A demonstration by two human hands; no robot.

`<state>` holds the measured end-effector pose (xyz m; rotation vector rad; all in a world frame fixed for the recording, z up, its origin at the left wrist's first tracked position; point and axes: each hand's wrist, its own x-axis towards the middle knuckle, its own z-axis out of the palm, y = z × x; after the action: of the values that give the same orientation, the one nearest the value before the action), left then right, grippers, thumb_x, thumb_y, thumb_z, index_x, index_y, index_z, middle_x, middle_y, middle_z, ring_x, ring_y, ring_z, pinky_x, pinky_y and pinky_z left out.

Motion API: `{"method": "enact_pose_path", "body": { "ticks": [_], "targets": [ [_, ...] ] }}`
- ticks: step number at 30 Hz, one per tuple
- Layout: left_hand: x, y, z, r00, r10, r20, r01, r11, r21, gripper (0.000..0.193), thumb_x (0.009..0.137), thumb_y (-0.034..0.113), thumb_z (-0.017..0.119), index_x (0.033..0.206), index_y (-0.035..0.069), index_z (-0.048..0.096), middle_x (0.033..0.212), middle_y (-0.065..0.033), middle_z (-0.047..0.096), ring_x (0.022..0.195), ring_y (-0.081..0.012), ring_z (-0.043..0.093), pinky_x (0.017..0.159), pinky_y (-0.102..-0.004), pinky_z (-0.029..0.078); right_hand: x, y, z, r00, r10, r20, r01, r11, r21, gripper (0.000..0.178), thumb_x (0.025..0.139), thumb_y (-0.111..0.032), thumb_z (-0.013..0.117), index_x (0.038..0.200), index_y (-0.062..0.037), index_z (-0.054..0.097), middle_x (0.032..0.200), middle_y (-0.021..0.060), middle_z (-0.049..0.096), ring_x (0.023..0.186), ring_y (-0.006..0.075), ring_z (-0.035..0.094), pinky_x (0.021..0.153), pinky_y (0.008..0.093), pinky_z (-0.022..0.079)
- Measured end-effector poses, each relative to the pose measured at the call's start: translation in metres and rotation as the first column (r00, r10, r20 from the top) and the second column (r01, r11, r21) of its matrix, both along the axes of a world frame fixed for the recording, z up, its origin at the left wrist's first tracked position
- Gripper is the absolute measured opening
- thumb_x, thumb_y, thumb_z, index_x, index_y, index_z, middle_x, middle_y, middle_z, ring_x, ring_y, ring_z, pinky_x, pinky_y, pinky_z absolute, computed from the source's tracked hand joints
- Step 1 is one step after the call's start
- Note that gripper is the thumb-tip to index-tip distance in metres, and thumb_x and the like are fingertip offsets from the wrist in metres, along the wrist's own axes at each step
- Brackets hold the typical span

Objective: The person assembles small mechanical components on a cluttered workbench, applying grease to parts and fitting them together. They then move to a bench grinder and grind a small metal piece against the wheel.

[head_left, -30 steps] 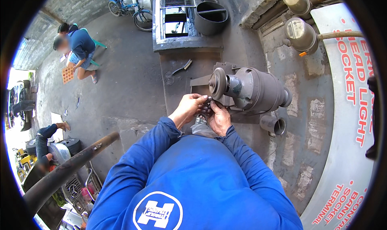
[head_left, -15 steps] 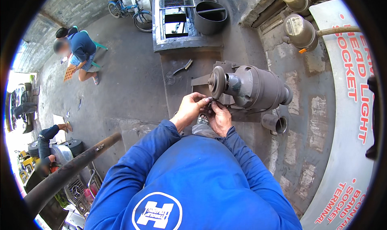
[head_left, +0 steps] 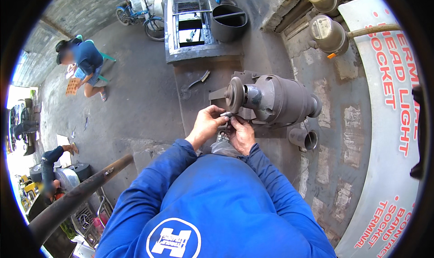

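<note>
**Small part held at the grinding wheel: grip and surroundings**

Your left hand (head_left: 205, 126) has thumb and forefinger pinched shut on a small dark metal piece (head_left: 226, 115); the remaining fingers are curled in loosely. Your right hand (head_left: 242, 133) is closed beneath it, fingertips meeting the same piece from below. What the piece is cannot be told; it is too small and partly covered.

The piece sits at your fingertips, just below and touching or nearly touching the rim of the grinding wheel (head_left: 235, 94), which stands directly beyond your fingers on the grey motor housing (head_left: 280, 97).

Judgement on the step: keep both pinches firm and low on the piece, so only its tip meets the wheel. Bring your right fingertips no nearer the rim than they now are; the margin looks thin. Brace your wrists together, present the piece lightly, and keep your blue sleeves (head_left: 153, 185) clear of the wheel.

Surface: the machine sits on a stained concrete slab (head_left: 190, 104). Beyond your fingers and to their left lies a loose hand tool (head_left: 194, 84); farther off stand a metal frame (head_left: 190, 27) and a dark bucket (head_left: 229, 22). To the right of your fingers is a short pipe section (head_left: 305, 138).

Room: open yard, concrete ground. Two other people work well off to your left, and a bicycle (head_left: 138, 16) is parked far beyond.
</note>
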<state>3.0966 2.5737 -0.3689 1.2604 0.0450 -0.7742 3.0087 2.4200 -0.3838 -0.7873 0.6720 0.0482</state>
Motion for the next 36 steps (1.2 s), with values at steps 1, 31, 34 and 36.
{"method": "enact_pose_path", "body": {
  "ticks": [1,31,34,36],
  "targets": [
    [-0.002,0.000,0.000,1.000,-0.005,0.025,0.005,1.000,0.019,0.027,0.093,-0.001,0.082,0.117,-0.003,0.070,0.108,-0.0122,0.078,0.101,-0.0167,0.073,0.091,-0.0326,0.060,0.000,0.001,0.001,1.000,-0.013,0.001,0.013,1.000,0.016,0.019,0.108,-0.013,0.065,0.122,-0.0038,0.074,0.102,0.0025,0.075,0.081,0.0122,0.063,0.077,0.0277,0.053],
    [0.010,0.004,0.006,0.998,0.017,-0.068,-0.014,0.999,0.043,0.030,0.096,0.011,0.082,0.119,-0.006,0.072,0.105,-0.0123,0.078,0.091,-0.0161,0.072,0.079,-0.0307,0.060,0.007,-0.003,-0.006,0.992,0.128,0.002,-0.128,0.991,-0.034,0.018,0.109,-0.023,0.065,0.120,-0.0109,0.073,0.092,0.0002,0.070,0.078,0.0159,0.065,0.068,0.0425,0.058],
    [0.008,0.003,0.005,0.986,0.055,-0.155,-0.050,0.998,0.036,0.030,0.096,0.011,0.082,0.118,-0.006,0.072,0.106,-0.0137,0.077,0.093,-0.0188,0.073,0.079,-0.0326,0.061,0.007,0.001,-0.006,0.996,0.073,-0.043,-0.073,0.997,0.016,0.018,0.109,-0.021,0.066,0.119,-0.0092,0.073,0.097,0.0009,0.073,0.079,0.0157,0.065,0.070,0.0386,0.056],
    [0.006,0.004,0.006,0.979,0.094,-0.183,-0.090,0.995,0.033,0.030,0.097,0.012,0.082,0.119,-0.006,0.072,0.107,-0.0138,0.077,0.092,-0.0191,0.073,0.079,-0.0330,0.061,0.007,0.004,-0.005,0.997,0.016,-0.071,-0.011,0.997,0.080,0.016,0.108,-0.014,0.067,0.119,-0.0047,0.074,0.099,0.0017,0.074,0.080,0.0137,0.062,0.076,0.0295,0.052]
  ]
}}
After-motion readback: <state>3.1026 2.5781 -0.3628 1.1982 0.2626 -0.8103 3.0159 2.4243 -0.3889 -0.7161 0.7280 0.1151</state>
